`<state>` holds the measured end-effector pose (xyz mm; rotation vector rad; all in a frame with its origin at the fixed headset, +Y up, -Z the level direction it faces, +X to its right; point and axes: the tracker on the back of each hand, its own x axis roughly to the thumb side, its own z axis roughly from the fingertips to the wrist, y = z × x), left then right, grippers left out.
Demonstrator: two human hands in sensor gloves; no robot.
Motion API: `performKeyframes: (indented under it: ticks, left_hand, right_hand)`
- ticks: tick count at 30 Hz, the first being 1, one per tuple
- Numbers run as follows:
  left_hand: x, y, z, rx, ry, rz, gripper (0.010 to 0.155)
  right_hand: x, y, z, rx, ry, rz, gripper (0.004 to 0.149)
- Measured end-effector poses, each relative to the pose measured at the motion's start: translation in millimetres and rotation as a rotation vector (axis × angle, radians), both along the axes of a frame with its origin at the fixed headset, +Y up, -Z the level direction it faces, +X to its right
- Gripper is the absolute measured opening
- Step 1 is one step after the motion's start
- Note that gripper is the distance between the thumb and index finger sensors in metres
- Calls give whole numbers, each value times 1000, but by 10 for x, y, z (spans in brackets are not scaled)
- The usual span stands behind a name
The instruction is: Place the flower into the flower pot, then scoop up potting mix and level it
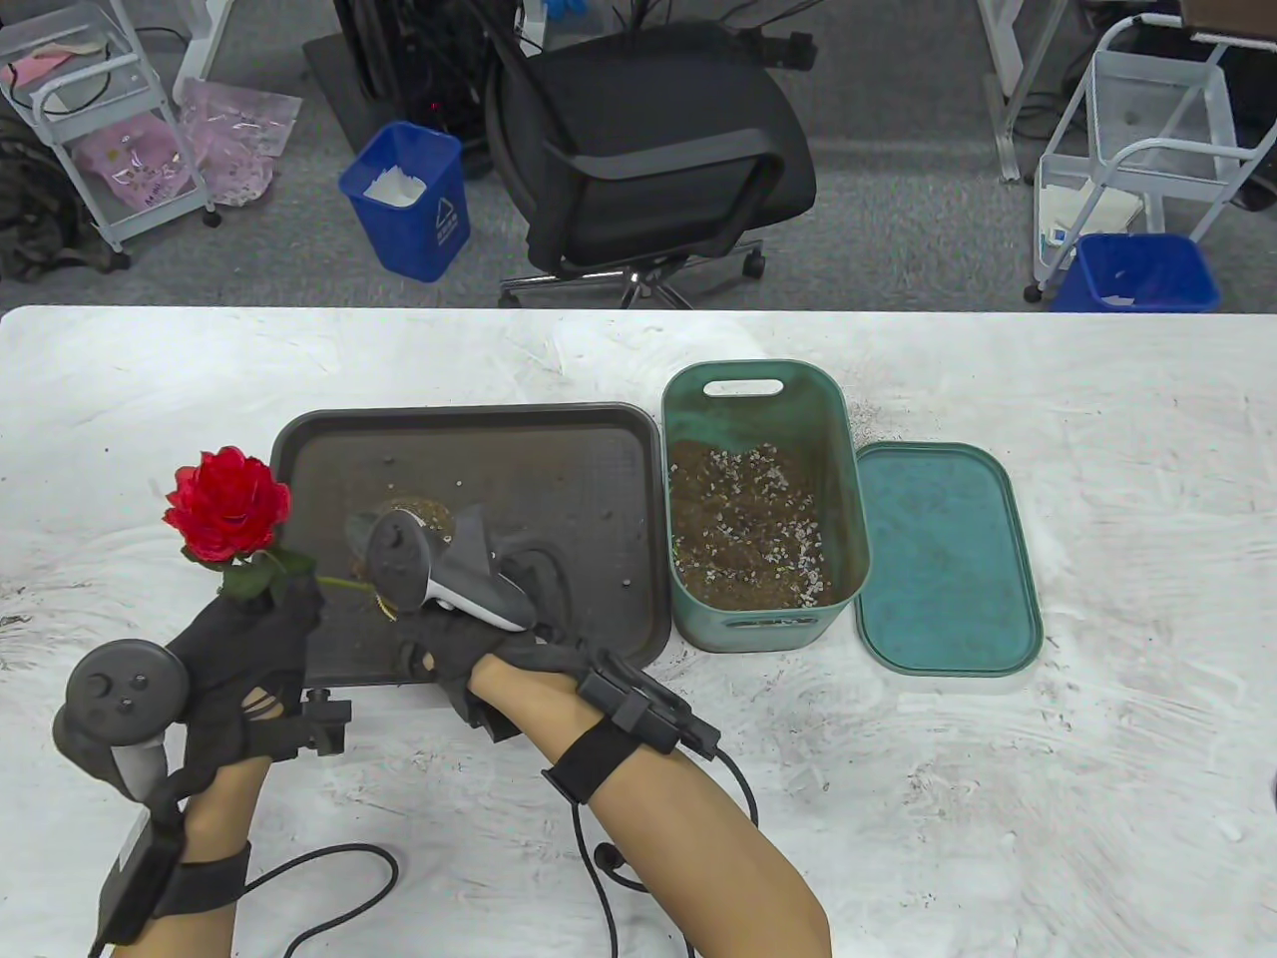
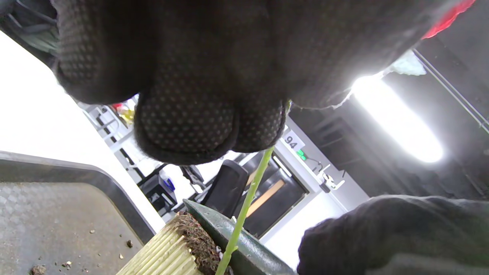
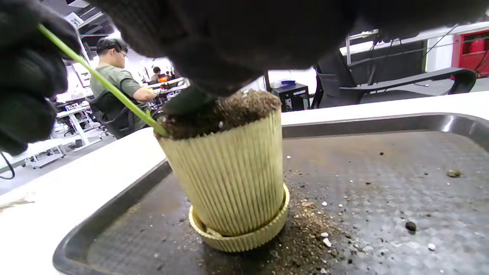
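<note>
A red rose (image 1: 227, 504) tilts left over the tray's left edge, its green stem (image 3: 103, 82) running down into the soil of a ribbed cream flower pot (image 3: 229, 179). The pot stands on a saucer (image 3: 244, 238) in the dark grey tray (image 1: 559, 469). My left hand (image 1: 294, 599) pinches the stem just under the leaves; its fingers (image 2: 183, 126) close round the stem (image 2: 248, 198). My right hand (image 1: 449, 649) hovers over the pot and grips a dark green scoop (image 2: 225, 233), whose blade (image 3: 187, 101) lies on the heaped soil. From above, the tracker hides most of the pot (image 1: 429, 514).
A green bin (image 1: 848, 479) of potting mix (image 1: 743, 529) stands right of the tray, its lid (image 1: 943, 559) flat on the table beside it. Crumbs of soil litter the tray floor (image 3: 382, 183). An office chair (image 1: 648, 150) stands beyond the table's far edge.
</note>
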<state>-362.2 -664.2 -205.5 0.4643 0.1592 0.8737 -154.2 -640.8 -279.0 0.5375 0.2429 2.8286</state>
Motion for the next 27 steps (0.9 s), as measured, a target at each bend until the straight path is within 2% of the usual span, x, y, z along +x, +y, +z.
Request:
performKeyframes:
  ticks: [2, 7, 10, 11, 13, 21, 23, 26, 27]
  left_hand:
    - [1, -1, 1, -2, 2, 1, 42]
    - [-4, -1, -2, -2, 3, 3, 42]
    - [-1, 0, -1, -3, 2, 6, 42]
    - [3, 4, 2, -2, 1, 4, 42]
    - [6, 6, 4, -1, 1, 1, 42]
    - [-17, -7, -5, -7, 8, 7, 42]
    - [-15, -3, -2, -7, 8, 6, 43]
    - [-18, -8, -6, -6, 4, 10, 42]
    - [-21, -11, -7, -7, 5, 14, 42]
  right_hand:
    - [-20, -23, 6, -57, 3, 39, 46]
    - [-35, -25, 20, -38, 17, 57, 47]
    - [38, 49, 33, 67, 69, -61, 47]
    - [60, 69, 47, 87, 45, -78, 47]
    - [64, 73, 41, 79, 64, -90, 47]
    - [-17, -73, 47, 6, 103, 55, 46]
    - [-28, -84, 60, 21, 111, 75, 46]
    - [39, -64, 28, -9, 111, 1, 48]
    - [107, -12, -1, 8, 96, -80, 48]
